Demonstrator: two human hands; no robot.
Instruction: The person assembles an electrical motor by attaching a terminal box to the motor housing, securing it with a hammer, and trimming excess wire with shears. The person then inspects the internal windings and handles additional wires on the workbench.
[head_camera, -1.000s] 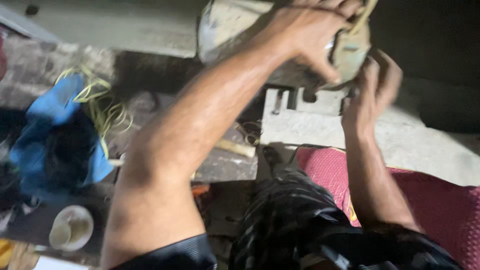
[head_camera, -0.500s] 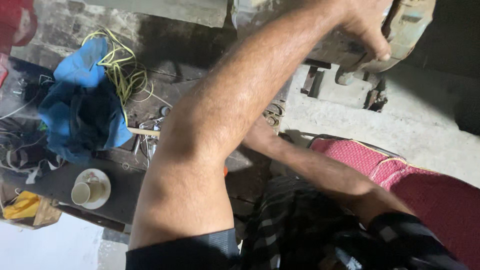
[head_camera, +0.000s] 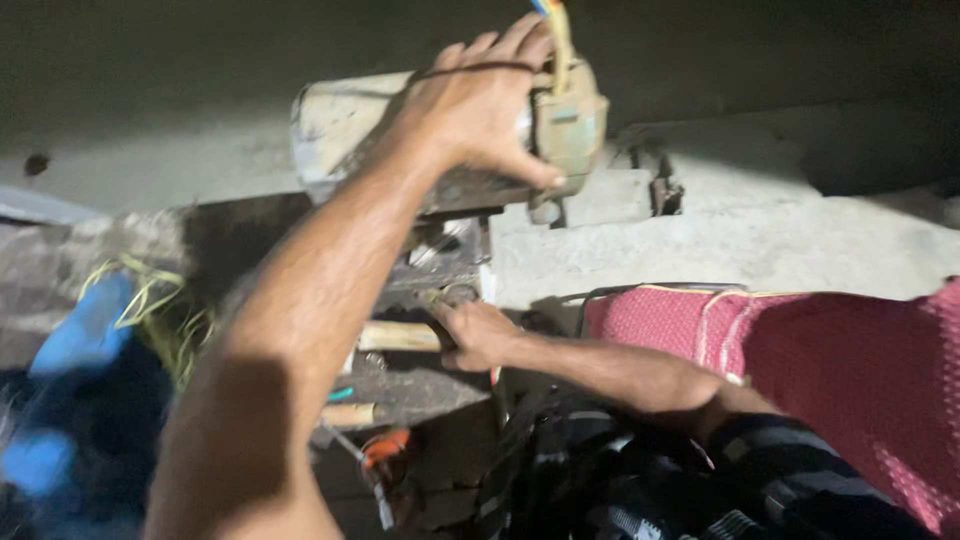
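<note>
While our left hand (head_camera: 480, 105) stretches up toward twelve o'clock, its fingers are spread and clamped over the top of a worn, pale cylindrical motor (head_camera: 440, 135), thumb hooked under the front edge. At the motor's one o'clock end sits a boxy greenish housing (head_camera: 572, 125), and yellow and blue wires (head_camera: 558, 30) rise out of it past our fingertips. A thin dark cable runs across the back of that hand.

Down near the centre, our right hand (head_camera: 478, 335) is closed around a wooden handle (head_camera: 400, 337) that pokes out toward nine o'clock; the working end of the tool is hidden, so we cannot tell what kind it is. This hand sits well below the motor, apart from it.

Just beneath, at six o'clock, a second wooden handle (head_camera: 350, 413) lies on a dark, cluttered ledge (head_camera: 420, 390), and an orange-handled tool (head_camera: 385, 450) rests below that. Out at nine o'clock we have a tangle of yellow-green wire (head_camera: 160, 310) beside a blurred blue cloth (head_camera: 70, 380). Off at three o'clock a red woven cloth (head_camera: 800, 370) covers our knee, with dark checked fabric (head_camera: 620, 480) at five o'clock. Behind it all, rough grey concrete (head_camera: 760, 230) spreads from one to three o'clock.
</note>
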